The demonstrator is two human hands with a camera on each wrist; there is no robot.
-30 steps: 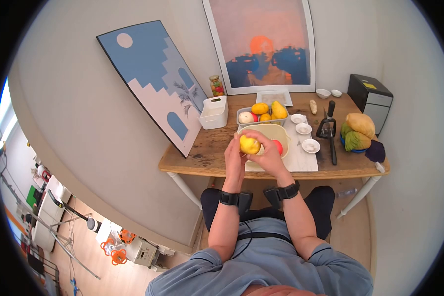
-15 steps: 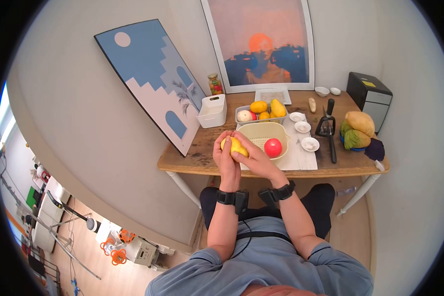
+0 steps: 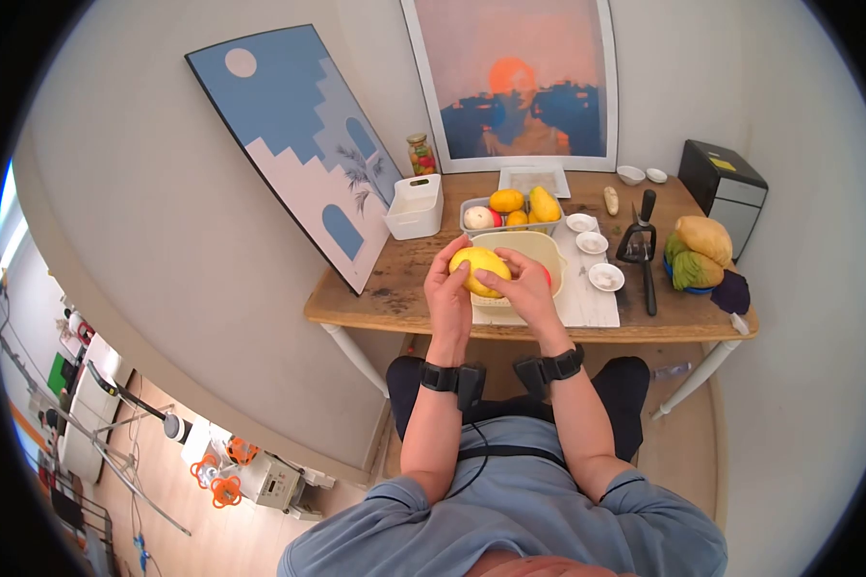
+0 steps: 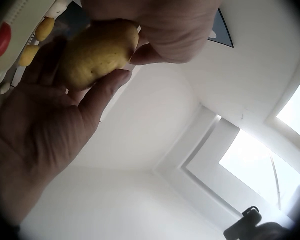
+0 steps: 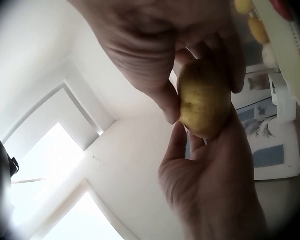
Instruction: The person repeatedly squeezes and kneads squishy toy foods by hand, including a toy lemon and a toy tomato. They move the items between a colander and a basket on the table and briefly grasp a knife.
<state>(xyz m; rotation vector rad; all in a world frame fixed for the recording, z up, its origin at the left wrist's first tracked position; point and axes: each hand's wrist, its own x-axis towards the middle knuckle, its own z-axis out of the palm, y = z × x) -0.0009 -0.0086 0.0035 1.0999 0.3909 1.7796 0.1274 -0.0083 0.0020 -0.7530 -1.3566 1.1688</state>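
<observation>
Yellow potato (image 3: 479, 272), head view: gripped by left hand (image 3: 447, 300) and right hand (image 3: 531, 297), basket (image 3: 541, 244) at one o'clock. Left wrist view: fingers of both hands hold it. Right wrist view: same two-handed grip; handling judged unfinished, potato not set down.

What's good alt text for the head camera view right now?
A person's left hand and right hand hold an oval yellow fruit or vegetable at a brown wooden table, near a cream perforated plastic basket. Behind are a grey plastic tray of produce and a white-framed orange-and-blue picture.
</observation>
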